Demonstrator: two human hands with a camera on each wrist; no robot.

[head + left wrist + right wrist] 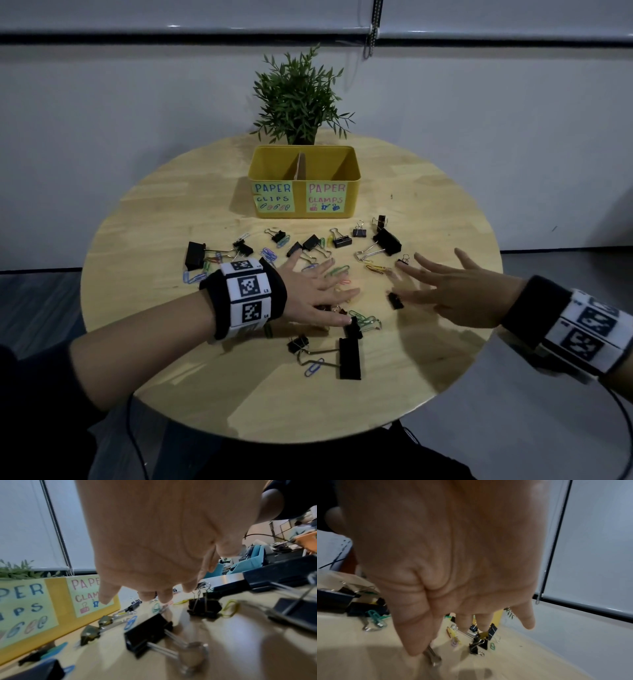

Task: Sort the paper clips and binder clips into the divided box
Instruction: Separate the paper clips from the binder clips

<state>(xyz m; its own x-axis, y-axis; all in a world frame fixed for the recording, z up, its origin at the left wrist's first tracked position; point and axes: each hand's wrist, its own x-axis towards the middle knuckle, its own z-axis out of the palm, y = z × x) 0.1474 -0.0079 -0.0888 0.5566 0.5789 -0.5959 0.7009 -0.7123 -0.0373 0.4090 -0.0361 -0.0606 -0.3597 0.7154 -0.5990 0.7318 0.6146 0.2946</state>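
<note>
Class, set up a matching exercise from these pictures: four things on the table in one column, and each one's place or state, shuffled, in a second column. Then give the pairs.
Things
1. yellow box
2. plant
3. largest binder clip
4. left hand

Places or states
A. behind the box, at the table's far edge
B. open, fingers spread over the scattered clips
C. split by a divider, with two labels on its front
D. nearest the person, flat on the table

Pairs: 1-C, 2-A, 3-D, 4-B

Each bare forearm wears a black wristband (244,297) faced with white panels printed in black square code markers; the right wristband (579,334) matches; thin black cables (132,421) hang below both bands.
</note>
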